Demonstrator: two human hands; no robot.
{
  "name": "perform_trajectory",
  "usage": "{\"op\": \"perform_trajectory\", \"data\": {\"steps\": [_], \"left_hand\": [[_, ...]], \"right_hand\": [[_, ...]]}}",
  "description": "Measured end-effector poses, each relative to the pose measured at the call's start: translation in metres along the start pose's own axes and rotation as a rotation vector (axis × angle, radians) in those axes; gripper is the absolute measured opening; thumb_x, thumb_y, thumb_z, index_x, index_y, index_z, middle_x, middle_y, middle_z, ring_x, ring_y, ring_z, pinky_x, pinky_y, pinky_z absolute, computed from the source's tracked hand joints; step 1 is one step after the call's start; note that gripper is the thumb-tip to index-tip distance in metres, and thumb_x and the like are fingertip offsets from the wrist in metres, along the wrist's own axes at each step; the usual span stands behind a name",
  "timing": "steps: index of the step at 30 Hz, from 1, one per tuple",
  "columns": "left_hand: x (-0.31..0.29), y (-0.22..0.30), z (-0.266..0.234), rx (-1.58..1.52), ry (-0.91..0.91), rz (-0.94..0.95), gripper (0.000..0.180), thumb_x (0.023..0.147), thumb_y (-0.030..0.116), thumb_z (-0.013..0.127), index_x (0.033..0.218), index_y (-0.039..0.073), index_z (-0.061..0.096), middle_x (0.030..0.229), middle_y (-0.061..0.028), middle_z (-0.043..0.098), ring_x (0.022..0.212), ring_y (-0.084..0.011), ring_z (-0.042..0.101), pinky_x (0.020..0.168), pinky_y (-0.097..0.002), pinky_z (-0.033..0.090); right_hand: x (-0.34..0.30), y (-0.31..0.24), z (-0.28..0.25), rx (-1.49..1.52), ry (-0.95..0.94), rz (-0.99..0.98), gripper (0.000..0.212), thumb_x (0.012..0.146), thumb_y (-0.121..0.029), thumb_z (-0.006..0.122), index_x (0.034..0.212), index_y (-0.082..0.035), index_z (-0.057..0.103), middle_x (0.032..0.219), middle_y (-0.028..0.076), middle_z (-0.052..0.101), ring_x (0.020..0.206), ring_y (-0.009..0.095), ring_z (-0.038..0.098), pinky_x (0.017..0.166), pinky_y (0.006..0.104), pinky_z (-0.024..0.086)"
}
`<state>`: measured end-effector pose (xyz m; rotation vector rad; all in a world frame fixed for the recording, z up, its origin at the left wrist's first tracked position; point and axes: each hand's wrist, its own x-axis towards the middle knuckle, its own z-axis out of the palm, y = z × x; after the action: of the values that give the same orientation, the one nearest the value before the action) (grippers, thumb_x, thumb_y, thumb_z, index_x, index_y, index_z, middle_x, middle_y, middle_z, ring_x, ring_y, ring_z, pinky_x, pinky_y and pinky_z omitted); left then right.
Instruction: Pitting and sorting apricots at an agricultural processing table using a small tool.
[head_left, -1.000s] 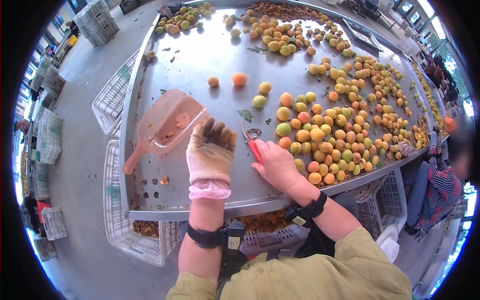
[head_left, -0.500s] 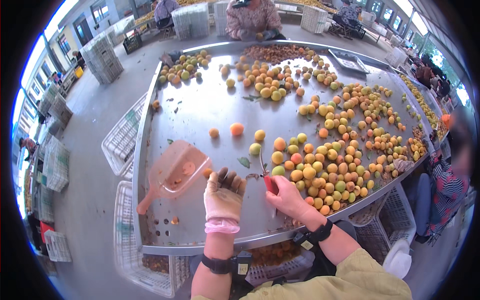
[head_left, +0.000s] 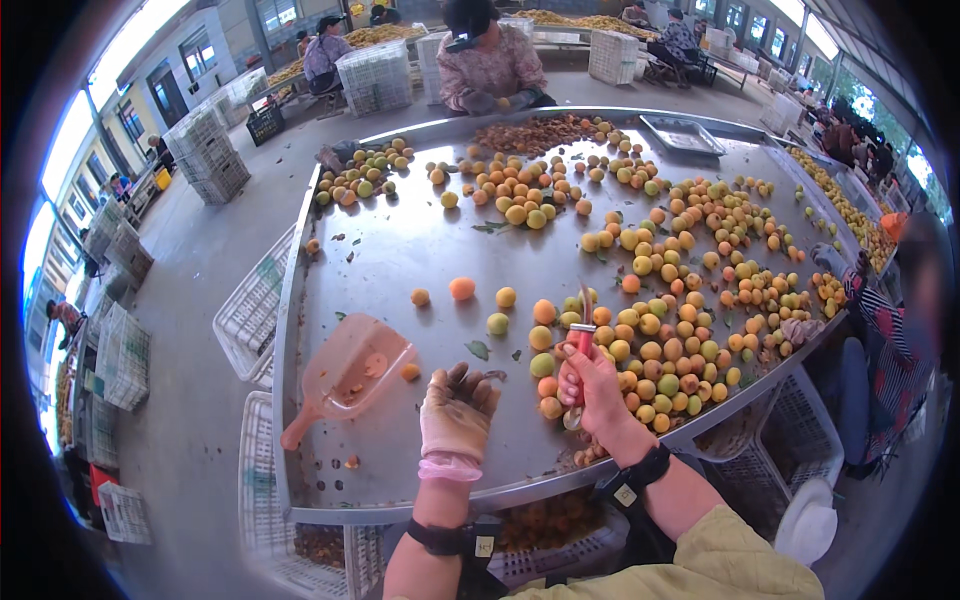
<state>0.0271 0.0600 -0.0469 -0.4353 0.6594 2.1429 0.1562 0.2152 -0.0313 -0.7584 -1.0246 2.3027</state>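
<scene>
My right hand (head_left: 597, 392) grips a red-handled knife (head_left: 586, 338) upright, its thin curved blade pointing away from me. A rounded metal end shows below that fist. My left hand (head_left: 456, 415) wears a pale glove with dark, stained fingertips and a pink cuff. Its fingers are loosely bent and apart, with no fruit visible in them. A small dark scrap (head_left: 495, 375) lies by those fingertips. Loose apricots (head_left: 651, 351), yellow, orange and green, crowd the metal table (head_left: 400, 255) right beside the knife. A translucent pink scoop (head_left: 345, 372) rests left of my gloved hand.
White plastic crates (head_left: 262, 480) stand below the table's left and front edges. A metal tray (head_left: 683, 136) and a heap of brown scraps (head_left: 530, 134) lie at the far side. One person (head_left: 490, 65) sits opposite; another (head_left: 890, 330) is at the right.
My right hand has turned the knife more upright and shifted slightly right. My left hand has dropped a little nearer to me, its fingers more bent. The whole view has tilted upward.
</scene>
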Motion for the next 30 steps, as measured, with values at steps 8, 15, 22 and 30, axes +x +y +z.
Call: {"op": "perform_trajectory", "data": {"steps": [8, 15, 22, 30], "left_hand": [[0.004, -0.003, -0.004, 0.045, -0.011, 0.002, 0.033, 0.097, 0.036, 0.057, 0.108, 0.006, 0.063, 0.098, -0.0096, 0.064, 0.087, -0.0257, 0.059, 0.087, -0.0433, 0.05], [0.006, -0.004, -0.002, 0.088, 0.003, -0.008, 0.034, 0.098, 0.036, 0.057, 0.112, 0.005, 0.062, 0.098, -0.0113, 0.065, 0.083, -0.0244, 0.06, 0.087, -0.0428, 0.051], [0.004, -0.005, -0.001, 0.126, 0.007, 0.006, 0.036, 0.1, 0.037, 0.055, 0.114, 0.004, 0.06, 0.096, -0.0113, 0.065, 0.08, -0.0234, 0.06, 0.084, -0.0425, 0.052], [0.007, -0.004, -0.004, 0.134, 0.003, 0.003, 0.036, 0.1, 0.037, 0.054, 0.113, 0.005, 0.061, 0.097, -0.0118, 0.066, 0.08, -0.0233, 0.06, 0.084, -0.042, 0.052]], "right_hand": [[0.005, -0.024, -0.016, -0.005, 0.13, -0.124, 0.018, 0.098, -0.024, 0.063, 0.09, -0.01, 0.054, 0.057, -0.004, 0.043, 0.046, 0.008, 0.043, 0.042, 0.0239, 0.033], [0.009, -0.035, -0.034, -0.064, 0.109, -0.095, 0.03, 0.096, -0.03, 0.068, 0.079, -0.015, 0.049, 0.057, -0.005, 0.041, 0.047, 0.006, 0.042, 0.042, 0.0222, 0.031], [0.019, -0.04, -0.053, -0.476, 0.174, -0.246, 0.021, 0.095, -0.016, 0.069, 0.111, -0.003, 0.066, 0.07, -0.004, 0.059, 0.054, 0.004, 0.052, 0.047, 0.0195, 0.041], [0.033, -0.043, -0.085, -1.375, 0.196, -0.357, 0.037, 0.085, -0.017, 0.075, 0.117, -0.001, 0.067, 0.1, 0.013, 0.073, 0.091, 0.02, 0.07, 0.082, 0.0311, 0.055]]}}
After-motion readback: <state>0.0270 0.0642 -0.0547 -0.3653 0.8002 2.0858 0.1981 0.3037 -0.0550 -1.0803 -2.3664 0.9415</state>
